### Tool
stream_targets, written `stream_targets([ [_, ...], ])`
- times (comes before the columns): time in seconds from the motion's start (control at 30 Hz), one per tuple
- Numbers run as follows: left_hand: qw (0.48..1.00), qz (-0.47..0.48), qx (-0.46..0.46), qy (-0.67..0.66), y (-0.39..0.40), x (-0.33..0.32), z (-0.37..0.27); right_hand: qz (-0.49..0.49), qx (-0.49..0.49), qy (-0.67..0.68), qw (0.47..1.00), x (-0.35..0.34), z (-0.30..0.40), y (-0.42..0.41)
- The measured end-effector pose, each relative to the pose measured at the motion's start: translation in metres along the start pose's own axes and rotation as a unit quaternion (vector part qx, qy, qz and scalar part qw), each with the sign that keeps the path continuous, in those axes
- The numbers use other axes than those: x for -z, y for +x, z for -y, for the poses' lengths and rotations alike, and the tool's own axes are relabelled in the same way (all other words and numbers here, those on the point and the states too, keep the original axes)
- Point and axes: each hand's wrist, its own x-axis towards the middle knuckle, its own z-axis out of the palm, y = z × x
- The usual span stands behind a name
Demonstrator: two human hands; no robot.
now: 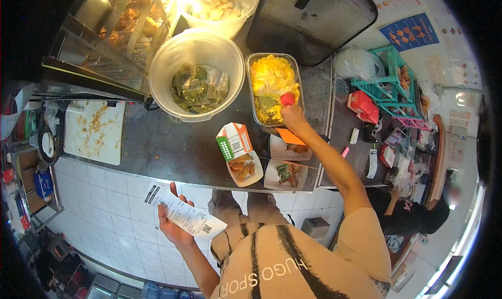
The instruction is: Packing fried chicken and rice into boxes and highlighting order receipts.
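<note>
My left hand holds a printed paper slip over the tiled floor, in front of the counter. My right hand grips a red-handled utensil above a clear rectangular tub of yellow food that looks like scrambled egg; its working end cannot be made out. Below the tub lie two white paper trays of food, the upper one partly under an orange flap and the lower one with fried pieces and green leaves. To their left stands an open printed carton with fried pieces.
A large round plastic tub holds small packets of greens. Behind it is another tub, beside a lit glass food display. A crumb-strewn cutting board lies left. Teal baskets stand right, near a person in black.
</note>
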Motion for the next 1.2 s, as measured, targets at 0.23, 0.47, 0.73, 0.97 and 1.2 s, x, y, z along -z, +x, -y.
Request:
stream_targets([
  [0.23, 1.000, -0.005, 0.006, 0.003, 0.000, -0.001, 0.001, -0.030, -0.077, 0.302, 0.950, 0.024, 0.016, 0.013],
  [0.47, 1.000, 0.009, 0.018, 0.000, -0.005, -0.009, 0.005, -0.057, -0.121, 0.477, 0.869, 0.021, 0.009, 0.013],
  [0.73, 0.996, 0.063, 0.057, 0.030, 0.000, -0.023, 0.015, -0.031, -0.279, 0.710, 0.646, 0.071, -0.016, -0.047],
  [0.97, 0.989, 0.090, 0.110, 0.050, 0.014, -0.042, 0.037, -0.116, -0.248, 0.728, 0.629, 0.170, 0.001, -0.169],
  [1.2, 0.972, 0.075, 0.204, 0.084, 0.031, -0.057, 0.083, -0.132, -0.370, 0.573, 0.719, 0.067, 0.093, -0.303],
])
